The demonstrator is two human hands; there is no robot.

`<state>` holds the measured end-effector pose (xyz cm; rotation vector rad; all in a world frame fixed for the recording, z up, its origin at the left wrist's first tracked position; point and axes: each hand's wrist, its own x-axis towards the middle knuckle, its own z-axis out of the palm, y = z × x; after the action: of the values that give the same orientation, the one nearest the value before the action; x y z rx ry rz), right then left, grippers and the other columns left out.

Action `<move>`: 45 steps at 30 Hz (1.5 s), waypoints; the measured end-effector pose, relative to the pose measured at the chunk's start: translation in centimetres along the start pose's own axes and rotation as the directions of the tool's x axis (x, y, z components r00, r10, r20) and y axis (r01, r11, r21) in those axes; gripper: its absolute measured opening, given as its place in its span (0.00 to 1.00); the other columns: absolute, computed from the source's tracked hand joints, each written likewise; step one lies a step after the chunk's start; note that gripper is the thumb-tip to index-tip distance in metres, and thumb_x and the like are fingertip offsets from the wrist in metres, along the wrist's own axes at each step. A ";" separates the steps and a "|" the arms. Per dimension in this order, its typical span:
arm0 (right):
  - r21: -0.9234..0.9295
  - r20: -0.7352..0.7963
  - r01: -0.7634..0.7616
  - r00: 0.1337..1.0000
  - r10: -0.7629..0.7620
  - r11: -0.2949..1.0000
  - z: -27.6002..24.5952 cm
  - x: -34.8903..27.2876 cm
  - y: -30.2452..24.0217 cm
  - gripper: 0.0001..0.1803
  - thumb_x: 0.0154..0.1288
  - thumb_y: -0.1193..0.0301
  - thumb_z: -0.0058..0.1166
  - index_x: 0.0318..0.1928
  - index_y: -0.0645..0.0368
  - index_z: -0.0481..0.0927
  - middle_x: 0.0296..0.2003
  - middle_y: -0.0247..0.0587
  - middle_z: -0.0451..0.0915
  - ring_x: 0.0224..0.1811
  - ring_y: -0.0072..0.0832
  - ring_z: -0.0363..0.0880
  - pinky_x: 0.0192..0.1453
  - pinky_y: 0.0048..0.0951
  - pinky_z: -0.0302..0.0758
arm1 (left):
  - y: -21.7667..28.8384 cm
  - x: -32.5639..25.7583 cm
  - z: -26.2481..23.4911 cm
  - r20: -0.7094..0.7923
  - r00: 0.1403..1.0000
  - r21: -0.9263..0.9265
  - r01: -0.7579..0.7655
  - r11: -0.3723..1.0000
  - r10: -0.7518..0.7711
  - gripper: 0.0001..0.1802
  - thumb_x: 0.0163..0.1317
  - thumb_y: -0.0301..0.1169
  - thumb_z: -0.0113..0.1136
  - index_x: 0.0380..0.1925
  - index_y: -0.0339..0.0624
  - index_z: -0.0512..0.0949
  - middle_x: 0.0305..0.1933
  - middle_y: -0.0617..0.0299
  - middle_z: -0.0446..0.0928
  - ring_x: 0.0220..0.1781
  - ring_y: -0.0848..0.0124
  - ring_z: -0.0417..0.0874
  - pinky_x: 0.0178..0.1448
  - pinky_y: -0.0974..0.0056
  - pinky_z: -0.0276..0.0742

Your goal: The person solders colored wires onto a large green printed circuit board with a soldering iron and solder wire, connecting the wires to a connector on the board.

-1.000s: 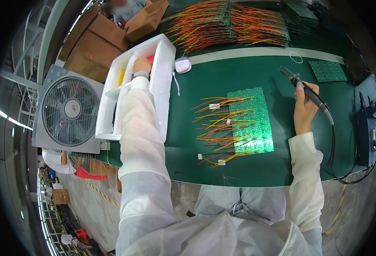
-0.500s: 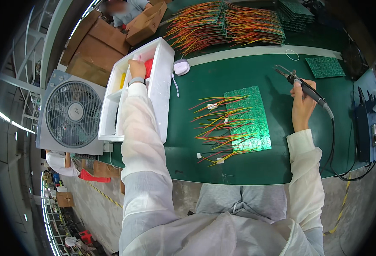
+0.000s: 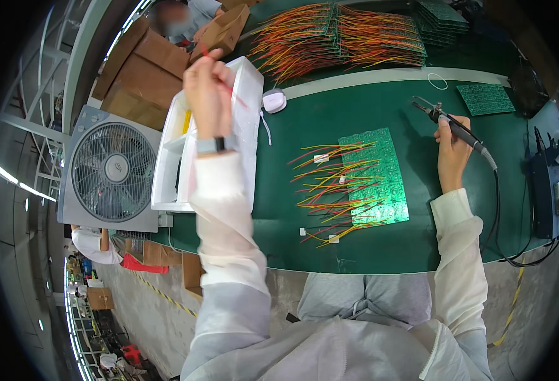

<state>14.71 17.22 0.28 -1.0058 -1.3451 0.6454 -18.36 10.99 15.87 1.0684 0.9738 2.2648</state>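
Half a second ago the left hand (image 3: pixel 208 95) was down in the white foam box (image 3: pixel 248 130); it is now raised over the box, nearer the person. Its grip is closed on thin red wire (image 3: pixel 239 99), one end showing above the fingers and the other sticking out to the right. The right hand (image 3: pixel 452 151) has its grip wrapped around a soldering iron (image 3: pixel 468 136), the tip held up and pointing away from the person, well apart from the circuit board (image 3: pixel 392 181). That board lies flat on the green surface (image 3: pixel 279 209) between the two arms, with red and yellow wires (image 3: pixel 320 185) fanning off its left side.

To do this well, I would pinch the wire close to the end meant for the board, so it stays straight and can be placed exactly. It seems best to come in without brushing the loose wires, and to keep the hot tip clear of fingers and sleeve until the wire is steady.

Motion blurs the left fingers, so whether they pinch one strand or several cannot be told. The forearm hides part of the box's inside. Fine detail at the iron's tip is too small to read, and the wired boards (image 3: pixel 381 39) stacked behind run close to the top edge.
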 end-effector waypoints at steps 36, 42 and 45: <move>0.141 0.130 0.039 0.990 -0.057 0.989 0.4 -1.8 -0.8 0.10 0.60 0.72 0.52 0.36 0.65 0.67 0.23 0.40 0.73 0.22 0.21 0.73 0.26 0.18 0.70 | -10.0 -15.5 3.5 -0.019 0.911 0.218 0.406 0.887 -0.412 0.09 0.62 0.30 0.52 0.34 0.34 0.72 0.30 0.65 0.74 0.26 0.84 0.63 0.32 0.77 0.60; 0.163 0.154 0.006 0.988 -0.032 0.987 0.1 -2.3 -1.2 0.11 0.59 0.72 0.52 0.36 0.66 0.67 0.24 0.40 0.74 0.23 0.21 0.73 0.26 0.19 0.70 | -10.3 -15.6 3.5 0.067 0.963 0.363 0.221 0.905 -0.262 0.06 0.59 0.27 0.54 0.32 0.33 0.73 0.29 0.63 0.74 0.28 0.80 0.71 0.30 0.76 0.67; 0.164 0.170 -0.008 0.985 -0.020 0.986 -0.5 -2.5 -1.4 0.11 0.59 0.72 0.52 0.36 0.66 0.67 0.25 0.41 0.75 0.23 0.21 0.73 0.27 0.19 0.71 | -10.7 -16.0 3.8 0.174 0.973 0.648 0.003 0.762 -0.152 0.05 0.58 0.28 0.56 0.31 0.37 0.75 0.29 0.68 0.73 0.29 0.83 0.69 0.33 0.76 0.64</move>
<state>14.62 14.28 0.33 -0.8273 -1.4179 0.8399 -4.73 9.16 1.89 1.4739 1.7305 1.7037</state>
